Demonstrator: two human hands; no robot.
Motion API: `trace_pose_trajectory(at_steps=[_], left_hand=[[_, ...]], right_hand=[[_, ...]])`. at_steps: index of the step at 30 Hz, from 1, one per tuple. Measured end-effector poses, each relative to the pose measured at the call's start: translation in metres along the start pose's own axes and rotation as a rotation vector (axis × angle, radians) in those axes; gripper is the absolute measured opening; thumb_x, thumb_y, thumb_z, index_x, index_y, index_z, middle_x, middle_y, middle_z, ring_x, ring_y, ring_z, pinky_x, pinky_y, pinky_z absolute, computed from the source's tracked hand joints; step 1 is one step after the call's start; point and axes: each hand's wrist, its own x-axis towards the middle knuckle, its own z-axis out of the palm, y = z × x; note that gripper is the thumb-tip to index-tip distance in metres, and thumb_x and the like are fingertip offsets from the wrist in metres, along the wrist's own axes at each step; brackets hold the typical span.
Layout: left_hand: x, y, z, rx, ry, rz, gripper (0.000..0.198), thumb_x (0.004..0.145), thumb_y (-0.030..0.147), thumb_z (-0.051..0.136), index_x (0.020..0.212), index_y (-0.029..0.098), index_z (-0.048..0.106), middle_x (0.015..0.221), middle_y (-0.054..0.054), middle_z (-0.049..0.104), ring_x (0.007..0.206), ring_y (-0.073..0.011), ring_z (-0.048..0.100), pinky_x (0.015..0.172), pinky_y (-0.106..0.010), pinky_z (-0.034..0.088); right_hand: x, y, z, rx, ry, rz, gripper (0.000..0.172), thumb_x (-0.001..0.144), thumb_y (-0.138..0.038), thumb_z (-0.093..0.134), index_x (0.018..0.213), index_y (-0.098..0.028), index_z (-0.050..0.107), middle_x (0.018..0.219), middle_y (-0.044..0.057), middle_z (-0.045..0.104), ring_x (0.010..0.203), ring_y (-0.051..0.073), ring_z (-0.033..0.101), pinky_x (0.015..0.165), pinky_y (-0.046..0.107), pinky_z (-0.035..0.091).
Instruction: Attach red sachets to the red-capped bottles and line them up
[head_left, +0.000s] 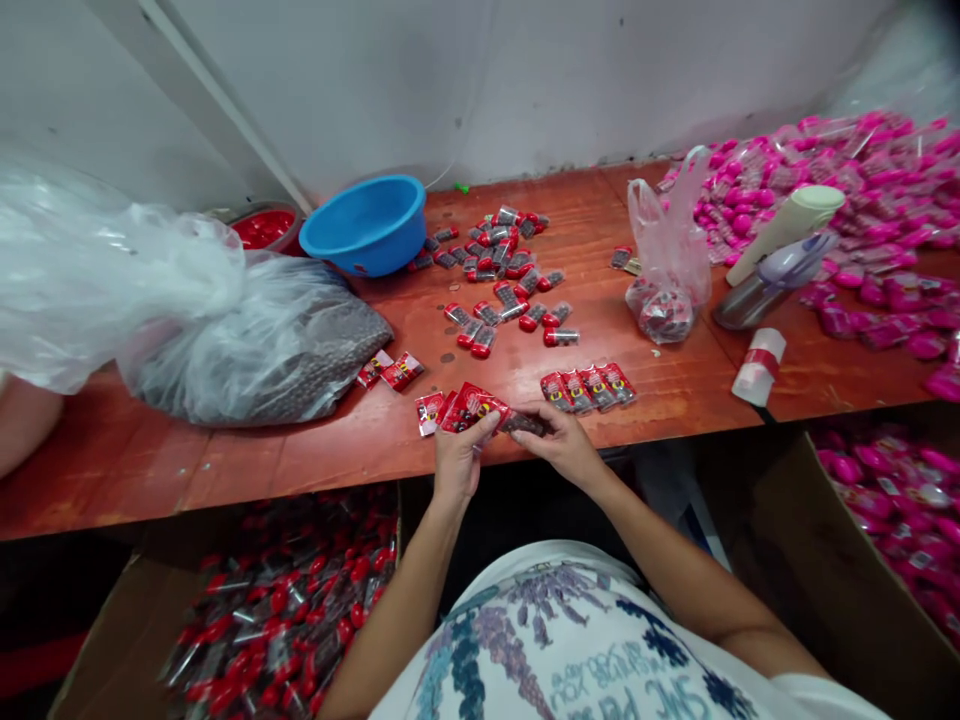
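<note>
while the left hand (457,458) pinches red packets (470,403) over the surface (675,395), the right hand (566,445) grips a dark piece (524,424) just beside them, between the hands; four packs (589,388) lie beyond the right hand.

In your left hand (459,458), the packets (466,404) are red with yellow-and-black print; the pack (525,424) in your right hand (564,445) is dark brown. Toward eleven o'clock you have a bright blue basin (390,256); at twelve, tubes (493,262) with red ends and dark contents; at two, hot-pink packs (889,230). Your table (225,450) is streaked reddish-brown; your white shirt (525,640), at six, is floral-printed in purple and blue.
</note>
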Motion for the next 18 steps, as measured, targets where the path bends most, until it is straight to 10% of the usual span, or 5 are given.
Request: trace_pose_trajectory(at_steps=[12, 18], left_hand=[[0.003, 0.005, -0.007, 0.198, -0.100, -0.034, 0.032, 0.059, 0.017, 0.081, 0.088, 0.016, 0.067, 0.076, -0.001, 0.070, 0.068, -0.0146, 0.065, 0.065, -0.025, 0.050], [0.003, 0.009, -0.013, 0.169, -0.152, -0.118, 0.055, 0.053, 0.014, 0.084, 0.105, 0.017, 0.065, 0.081, -0.002, 0.072, 0.072, -0.0167, 0.067, 0.068, -0.027, 0.052]], right_hand=[[-0.005, -0.005, 0.006, -0.120, 0.141, -0.081, 0.025, 0.078, -0.029, 0.069, 0.102, -0.025, 0.068, 0.097, 0.004, 0.070, 0.090, 0.019, 0.064, 0.085, 0.035, 0.049], [0.001, -0.003, 0.004, 0.300, 0.021, 0.251, 0.031, 0.069, -0.033, 0.076, 0.096, -0.022, 0.066, 0.092, 0.002, 0.072, 0.078, 0.017, 0.066, 0.067, 0.030, 0.053]])
